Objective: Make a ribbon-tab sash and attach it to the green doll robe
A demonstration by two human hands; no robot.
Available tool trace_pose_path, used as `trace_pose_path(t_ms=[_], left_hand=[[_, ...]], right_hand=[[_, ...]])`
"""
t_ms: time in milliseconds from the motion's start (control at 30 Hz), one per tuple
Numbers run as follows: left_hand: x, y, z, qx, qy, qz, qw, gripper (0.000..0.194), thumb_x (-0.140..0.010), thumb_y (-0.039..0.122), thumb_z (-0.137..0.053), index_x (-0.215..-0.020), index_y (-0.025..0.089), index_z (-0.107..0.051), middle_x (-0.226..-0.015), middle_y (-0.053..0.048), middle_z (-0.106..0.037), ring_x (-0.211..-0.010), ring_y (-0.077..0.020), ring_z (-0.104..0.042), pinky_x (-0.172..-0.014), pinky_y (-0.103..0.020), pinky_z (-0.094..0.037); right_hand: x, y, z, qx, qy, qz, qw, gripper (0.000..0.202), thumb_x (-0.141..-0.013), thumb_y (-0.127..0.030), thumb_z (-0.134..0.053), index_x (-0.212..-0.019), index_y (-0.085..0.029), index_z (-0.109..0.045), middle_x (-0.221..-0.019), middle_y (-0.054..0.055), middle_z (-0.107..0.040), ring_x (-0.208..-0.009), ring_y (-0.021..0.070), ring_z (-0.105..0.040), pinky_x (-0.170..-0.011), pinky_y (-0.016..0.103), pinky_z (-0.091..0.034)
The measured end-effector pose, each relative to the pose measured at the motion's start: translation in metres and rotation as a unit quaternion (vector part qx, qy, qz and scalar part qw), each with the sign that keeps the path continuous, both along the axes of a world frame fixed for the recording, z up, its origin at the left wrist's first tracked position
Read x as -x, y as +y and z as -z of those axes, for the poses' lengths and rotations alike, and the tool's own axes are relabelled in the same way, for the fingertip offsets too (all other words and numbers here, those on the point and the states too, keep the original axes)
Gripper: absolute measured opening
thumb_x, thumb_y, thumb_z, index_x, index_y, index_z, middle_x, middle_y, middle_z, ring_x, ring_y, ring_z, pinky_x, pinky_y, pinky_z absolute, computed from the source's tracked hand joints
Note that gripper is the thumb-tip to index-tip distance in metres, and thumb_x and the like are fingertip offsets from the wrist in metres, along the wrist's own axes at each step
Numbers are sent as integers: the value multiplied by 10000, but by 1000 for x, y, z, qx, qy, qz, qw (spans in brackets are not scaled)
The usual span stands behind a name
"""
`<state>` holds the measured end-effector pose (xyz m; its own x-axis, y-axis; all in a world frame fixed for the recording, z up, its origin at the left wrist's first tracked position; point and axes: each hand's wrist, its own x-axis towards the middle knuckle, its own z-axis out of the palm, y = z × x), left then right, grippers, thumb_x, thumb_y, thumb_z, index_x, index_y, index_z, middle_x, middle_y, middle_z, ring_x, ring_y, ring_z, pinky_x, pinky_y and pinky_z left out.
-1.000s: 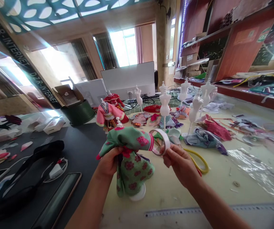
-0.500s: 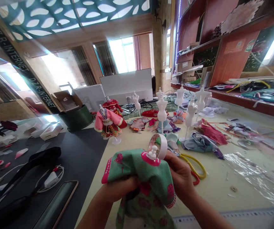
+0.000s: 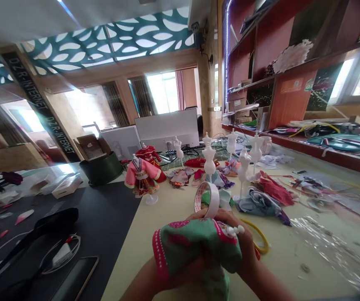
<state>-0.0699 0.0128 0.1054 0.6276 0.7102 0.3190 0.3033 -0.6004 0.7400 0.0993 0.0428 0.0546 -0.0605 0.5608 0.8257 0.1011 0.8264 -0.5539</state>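
Observation:
A small green doll dress (image 3: 195, 242) with pink trim and white beads is on a white doll mannequin, whose neck knob (image 3: 235, 230) sticks out at the collar and leans right. My left hand (image 3: 189, 271) reaches under the garment and grips it from below; cloth covers most of its fingers. Closed around the far and right side, my right hand (image 3: 245, 244) holds the dress near the collar. Just beyond my fingers, a white tape roll (image 3: 213, 202) stands on its edge. Yellow-handled scissors (image 3: 263, 238) lie partly hidden behind my right hand.
Several bare white mannequins (image 3: 209, 159) stand farther back among fabric scraps (image 3: 258, 200). A pink-dressed mannequin (image 3: 140, 177) is at back left. A phone (image 3: 75, 278) and cable (image 3: 73, 255) lie on the dark table part, and clear plastic (image 3: 327, 246) lies at right.
The dress and mannequin have turned so the neck knob points right instead of up. My right hand has shifted around the collar side. The head view has tilted up slightly.

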Motion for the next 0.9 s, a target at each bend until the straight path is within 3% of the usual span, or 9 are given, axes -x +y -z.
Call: trace_pose_path(t_ms=[100,200,367,567,733,900], left_hand=[[-1,3,10,4,-39,-27,999,543,-715,299,-621,-1249,323,-521,-1275,30,-566,-1223,-269,-479,-1058,-401,-392],[-3,6,16,23,-26,-48,998,525,-720,342,-615,-1238,335,-524,-1390,45,-453,-1267,-266,-432,-1101,-388,-335],[-6,12,27,18,53,-22,998,386,-754,336,-590,-1140,333,-599,-1287,59,-554,-1283,-247,-409,-1122,-373,-291],[-10,16,36,-59,24,-13,998,357,-764,283,-588,-1114,339,-622,-1212,65,-615,-1212,-244,-488,-1076,-354,-366],[-13,12,30,-38,-6,-37,999,384,-763,300,-627,-1146,326,-614,-1238,33,-609,-1165,-243,-535,-1059,-370,-392],[-14,14,33,-43,51,-10,998,403,-798,212,-589,-1192,297,-585,-1243,-17,-609,-1219,-236,-501,-1083,-366,-363]], right_hand=[[-3,4,9,-4,-13,19,1000,120,-805,-171,-590,-892,-245,-628,-836,8,-681,-736,175,-647,-642,266,-516],[-7,7,16,6,-8,44,999,89,-815,-176,-589,-882,-232,-606,-831,14,-664,-734,169,-636,-635,261,-511],[-14,11,18,17,25,120,992,270,-818,-165,-603,-1079,-237,-589,-877,20,-640,-709,146,-618,-643,260,-520],[-20,12,10,-18,-37,97,994,289,-815,-152,-609,-1087,-248,-621,-915,38,-630,-768,158,-623,-685,281,-518],[-21,13,9,1,-22,75,997,172,-807,-146,-609,-956,-230,-626,-861,33,-621,-748,161,-611,-663,288,-512],[-22,12,7,34,-12,53,998,150,-806,-146,-610,-937,-218,-600,-841,18,-616,-714,141,-599,-656,268,-506]])
